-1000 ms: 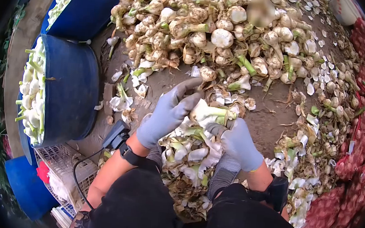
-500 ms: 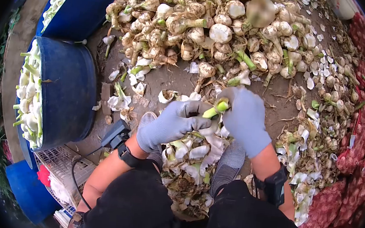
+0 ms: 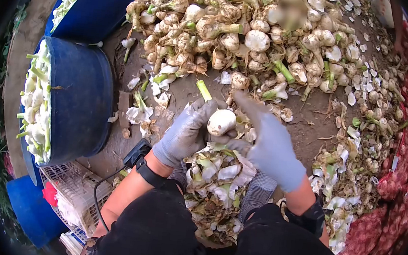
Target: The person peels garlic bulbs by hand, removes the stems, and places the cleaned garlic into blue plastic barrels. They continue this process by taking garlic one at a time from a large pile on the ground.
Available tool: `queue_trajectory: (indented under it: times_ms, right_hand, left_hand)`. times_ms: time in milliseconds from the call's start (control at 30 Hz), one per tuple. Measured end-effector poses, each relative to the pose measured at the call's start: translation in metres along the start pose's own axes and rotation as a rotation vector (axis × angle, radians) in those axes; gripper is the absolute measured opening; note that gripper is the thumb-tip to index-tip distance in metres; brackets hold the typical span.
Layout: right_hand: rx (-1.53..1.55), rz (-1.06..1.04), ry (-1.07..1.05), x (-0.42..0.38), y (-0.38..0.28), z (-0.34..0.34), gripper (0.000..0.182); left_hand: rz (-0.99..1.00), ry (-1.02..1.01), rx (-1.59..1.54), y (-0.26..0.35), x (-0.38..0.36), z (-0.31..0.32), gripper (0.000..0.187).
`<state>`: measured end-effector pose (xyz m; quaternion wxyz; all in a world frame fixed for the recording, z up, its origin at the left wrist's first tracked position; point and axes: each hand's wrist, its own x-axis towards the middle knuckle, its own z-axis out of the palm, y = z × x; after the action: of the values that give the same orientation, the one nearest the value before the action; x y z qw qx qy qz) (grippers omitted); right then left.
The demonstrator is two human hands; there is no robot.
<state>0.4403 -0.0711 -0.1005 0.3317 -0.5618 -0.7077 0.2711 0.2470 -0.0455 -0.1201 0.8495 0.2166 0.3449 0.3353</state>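
A peeled white garlic bulb (image 3: 221, 123) sits between my gloved hands, its root side facing up and right. My left hand (image 3: 182, 134) is closed around it, and its short green stem (image 3: 203, 91) sticks up past the fingers. Just right of the bulb is my right hand (image 3: 274, 149), slightly blurred, with the index finger stretched out and the thumb close to the bulb's lower side. Below the hands, stripped garlic skins (image 3: 221, 178) lie between my shoes. A large heap of unpeeled garlic (image 3: 213, 35) spreads ahead.
Blue tubs (image 3: 79, 100) filled with peeled garlic stand at left, near a white plastic crate (image 3: 78, 184). Red mesh sacks (image 3: 400, 181) line the right side, beside scattered skins and small bulbs (image 3: 365, 158). Another person's arm (image 3: 398, 23) shows at top right.
The bulb has turned so its stem points up and left, and its white body shows. My right hand has come off the bulb and opened; my left hand keeps hold.
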Motion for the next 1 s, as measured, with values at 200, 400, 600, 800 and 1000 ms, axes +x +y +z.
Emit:
queue_trajectory:
  times_ms: [200, 400, 600, 800, 1000]
  right_hand:
    - [0.607, 0.583, -0.77, -0.001, -0.027, -0.007, 0.027]
    - [0.439, 0.298, -0.783, -0.01, -0.018, -0.023, 0.026]
    - [-0.312, 0.024, -0.632, -0.014, 0.015, 0.009, 0.024]
    - [-0.18, -0.184, -0.328, 0.049, 0.033, 0.05, 0.03]
    - [-0.696, -0.341, -0.208, 0.065, 0.092, 0.089, 0.034]
  left_hand:
    - [0.137, 0.214, 0.312, 0.0, -0.001, -0.007, 0.037]
    - [0.095, 0.401, 0.045, 0.013, 0.003, -0.031, 0.032]
    - [0.562, 0.198, 0.278, 0.143, 0.008, -0.028, 0.037]
    - [0.247, 0.468, 0.725, 0.16, 0.017, -0.073, 0.014]
    - [0.831, 0.39, -0.015, 0.301, -0.011, -0.038, 0.035]
